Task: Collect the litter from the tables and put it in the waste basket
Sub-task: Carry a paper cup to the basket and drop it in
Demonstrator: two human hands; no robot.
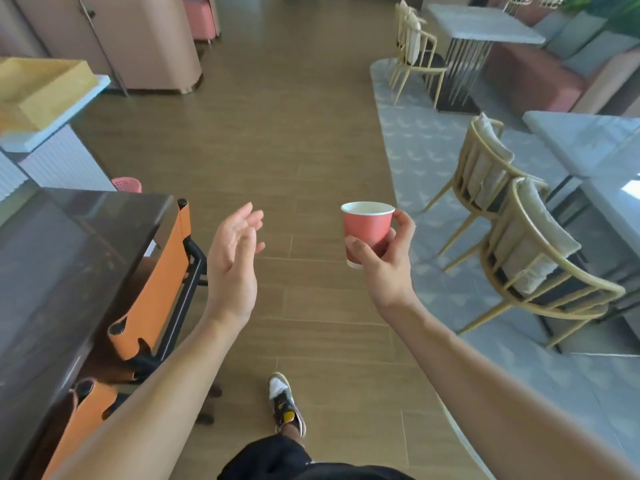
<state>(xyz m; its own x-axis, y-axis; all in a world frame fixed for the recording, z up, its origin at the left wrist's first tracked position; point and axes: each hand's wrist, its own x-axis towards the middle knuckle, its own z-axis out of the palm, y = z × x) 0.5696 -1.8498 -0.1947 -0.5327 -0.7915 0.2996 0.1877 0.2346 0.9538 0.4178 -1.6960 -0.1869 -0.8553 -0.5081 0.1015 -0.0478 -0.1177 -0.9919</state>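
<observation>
A red paper cup [366, 227] with a white inside is held upright over the wooden floor, my right hand [388, 261] shut around its lower half. My left hand [234, 261] is raised beside it to the left, palm turned inward, fingers apart and holding nothing. The rim of a pink perforated waste basket [126, 183] shows behind the far corner of the dark table [62, 271] on the left; most of the basket is hidden.
Two orange chairs [152, 289] stand along the dark table's edge. On the right, gold-framed chairs [533, 258] face grey marble tables [585, 140] on a grey rug. A white counter with a wooden tray [41, 88] is at far left. My foot [286, 403] is on the floor.
</observation>
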